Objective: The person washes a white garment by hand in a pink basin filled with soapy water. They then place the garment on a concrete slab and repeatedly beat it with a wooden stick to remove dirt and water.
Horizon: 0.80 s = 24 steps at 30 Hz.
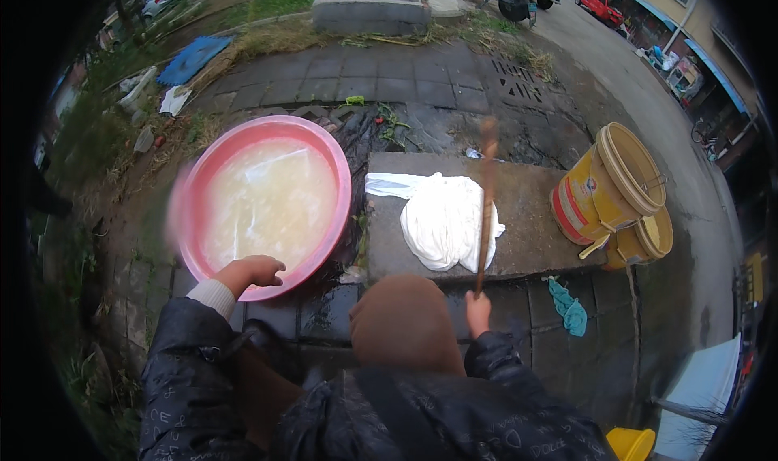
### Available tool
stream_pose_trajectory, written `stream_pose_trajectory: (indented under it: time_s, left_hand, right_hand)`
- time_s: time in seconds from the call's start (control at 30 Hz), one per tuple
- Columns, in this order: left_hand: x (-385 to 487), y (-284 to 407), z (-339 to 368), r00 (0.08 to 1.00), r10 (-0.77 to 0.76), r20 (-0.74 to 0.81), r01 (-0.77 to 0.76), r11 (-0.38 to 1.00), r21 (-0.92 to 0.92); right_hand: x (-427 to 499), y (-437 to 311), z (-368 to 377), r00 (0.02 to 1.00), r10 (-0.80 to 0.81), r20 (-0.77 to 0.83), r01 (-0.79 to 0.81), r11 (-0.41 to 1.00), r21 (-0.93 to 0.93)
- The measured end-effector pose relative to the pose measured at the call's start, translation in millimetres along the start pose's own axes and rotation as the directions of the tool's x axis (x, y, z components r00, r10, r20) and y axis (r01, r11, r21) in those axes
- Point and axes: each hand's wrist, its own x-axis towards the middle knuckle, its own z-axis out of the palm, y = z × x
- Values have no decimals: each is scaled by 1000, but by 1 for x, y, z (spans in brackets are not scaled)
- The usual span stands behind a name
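A wooden stick (485, 218) is gripped at its lower end by my right hand (478, 313); its far part is blurred and lies across the view of a bundle of wet white cloth (444, 221). The cloth rests on a low stone slab (529, 218), with a flat strip of it reaching left. My left hand (254, 275) is over the near rim of a pink plastic basin (344, 218), holding nothing, its fingers loosely bent. Cloudy water fills the basin, and something pale shows in it.
Two yellow buckets (580, 200) stand at the slab's right end. A teal cloth (568, 306) lies on wet paving before the slab. Plant scraps (392, 125) lie behind it. A drain grate (516, 79) and a concrete trough (371, 16) are farther off.
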Motion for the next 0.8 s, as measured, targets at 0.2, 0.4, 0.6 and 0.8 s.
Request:
stream_pose_trajectory:
  time_s: [0.2, 0.4, 0.6, 0.8]
  left_hand:
    - [2, -1, 2, 999, 25, -32, -25, 1000, -7]
    - [4, -7, 8, 998, -26, 48, 22, 996, 86]
    - [6, -7, 6, 999, 14, -31, -14, 1000, 21]
    - [2, 0, 3, 999, 30, -17, -30, 1000, 10]
  right_hand:
    - [6, -4, -15, 985, -92, 144, -33, 722, 691]
    - [89, -117, -134, 901, -222, -373, 433, 386, 815]
    - [-3, 21, 9, 986, 94, 134, -93, 996, -17]
    - [8, 2, -21, 990, -62, 129, -65, 609, 791]
